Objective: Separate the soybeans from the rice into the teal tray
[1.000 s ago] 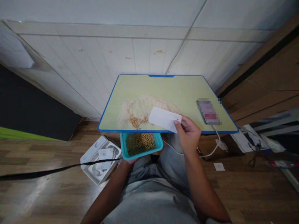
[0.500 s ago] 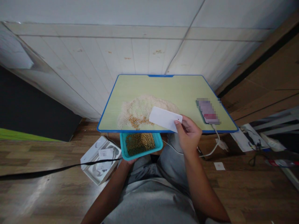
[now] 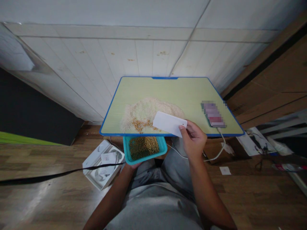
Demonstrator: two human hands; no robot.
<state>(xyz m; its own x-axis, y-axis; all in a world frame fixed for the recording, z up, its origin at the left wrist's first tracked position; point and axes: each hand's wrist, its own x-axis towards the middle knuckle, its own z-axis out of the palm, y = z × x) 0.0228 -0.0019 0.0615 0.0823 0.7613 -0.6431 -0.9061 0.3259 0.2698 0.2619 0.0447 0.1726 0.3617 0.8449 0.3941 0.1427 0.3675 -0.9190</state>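
My right hand (image 3: 193, 137) pinches a white plastic card (image 3: 169, 124) with a small hole near its corner. The card hangs over the front right of a pile of rice (image 3: 151, 108) on a small pale-green table (image 3: 189, 88) with a blue rim. Yellow soybeans (image 3: 139, 125) lie at the pile's front edge. Below that edge, a teal plastic basket (image 3: 163, 147) holds many soybeans (image 3: 145, 147). My left hand (image 3: 133, 165) holds the basket from beneath, close to my lap; its fingers are mostly hidden under it.
A phone (image 3: 213, 114) with a white cable (image 3: 224, 145) lies at the table's right. On the floor to the left is an opened white box (image 3: 103, 166), crossed by a black strap (image 3: 62, 173). Cardboard boxes (image 3: 271, 76) stand at the right, and a white panelled wall (image 3: 144, 54) is behind.
The card in my right hand has tipped and dropped slightly. A few soybeans now show beside its left end. The basket and my left hand have stayed in place.
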